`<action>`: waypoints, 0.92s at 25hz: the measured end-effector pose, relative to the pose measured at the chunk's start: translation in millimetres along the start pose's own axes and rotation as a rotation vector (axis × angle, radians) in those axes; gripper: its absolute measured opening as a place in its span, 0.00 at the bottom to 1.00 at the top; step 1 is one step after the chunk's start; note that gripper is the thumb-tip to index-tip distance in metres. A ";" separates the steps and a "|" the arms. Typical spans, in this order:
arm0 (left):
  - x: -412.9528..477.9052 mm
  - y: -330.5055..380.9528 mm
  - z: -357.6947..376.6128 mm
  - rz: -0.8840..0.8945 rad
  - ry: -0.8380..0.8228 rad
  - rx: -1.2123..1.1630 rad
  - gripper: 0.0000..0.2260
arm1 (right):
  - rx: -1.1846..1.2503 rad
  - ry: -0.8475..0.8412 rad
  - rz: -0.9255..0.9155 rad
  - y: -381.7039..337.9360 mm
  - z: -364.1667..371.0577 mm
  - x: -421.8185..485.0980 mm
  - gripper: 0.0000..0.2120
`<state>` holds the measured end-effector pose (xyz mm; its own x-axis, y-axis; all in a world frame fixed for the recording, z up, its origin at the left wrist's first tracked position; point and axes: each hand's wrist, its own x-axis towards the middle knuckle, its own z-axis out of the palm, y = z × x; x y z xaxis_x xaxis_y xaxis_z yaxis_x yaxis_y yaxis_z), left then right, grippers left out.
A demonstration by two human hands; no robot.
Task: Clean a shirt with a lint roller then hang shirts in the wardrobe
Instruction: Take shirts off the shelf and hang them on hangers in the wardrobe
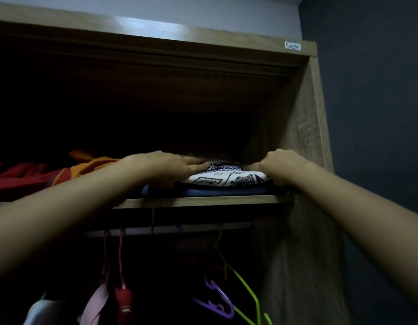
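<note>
Your two forearms fill the near view, reaching up and in toward the wardrobe's upper shelf (pixel 203 201). Your left hand (pixel 170 165) lies on the left end of the folded patterned shirt (pixel 226 178), fingers fairly straight across its top; whether the thumb hooks under, I can't tell. Your right hand (pixel 281 165) is curled, knuckles up, gripping the shirt's right edge hard against the wardrobe side panel (pixel 304 127).

The shirt, white with a dark geometric print, sits on a folded blue garment (pixel 203 191) at the right end of the shelf. To the left lie an orange cloth (pixel 95 162) and red clothes (pixel 25 175), partly cut off by your left arm.

Under the shelf runs the rail (pixel 168 229); a pink hanger (pixel 120 254), a purple hanger (pixel 218 300) and a green hanger (pixel 248 292) hang from it, with garments at the lower left too dark to make out.

A small label (pixel 292 45) on the top right corner reads "Costa". The back of the shelf is lost in shadow.
</note>
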<state>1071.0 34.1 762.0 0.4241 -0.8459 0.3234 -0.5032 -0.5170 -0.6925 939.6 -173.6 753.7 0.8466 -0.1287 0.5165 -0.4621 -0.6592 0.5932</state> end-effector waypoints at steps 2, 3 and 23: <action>-10.0 -4.3 -7.4 -0.005 -0.090 -0.141 0.39 | 0.010 -0.109 -0.012 -2.8 -6.1 -6.9 0.38; -13.5 -8.7 -9.2 -0.009 -0.112 -0.191 0.38 | 0.012 -0.143 -0.008 -3.5 -7.2 -9.6 0.40; -17.8 0.3 12.1 0.015 0.186 -0.568 0.25 | 0.312 -0.001 -0.159 -0.9 1.6 -10.9 0.30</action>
<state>1072.4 50.6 748.2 0.3011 -0.8356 0.4595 -0.8537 -0.4509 -0.2606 931.2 -172.7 746.5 0.9018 -0.0072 0.4320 -0.2218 -0.8658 0.4485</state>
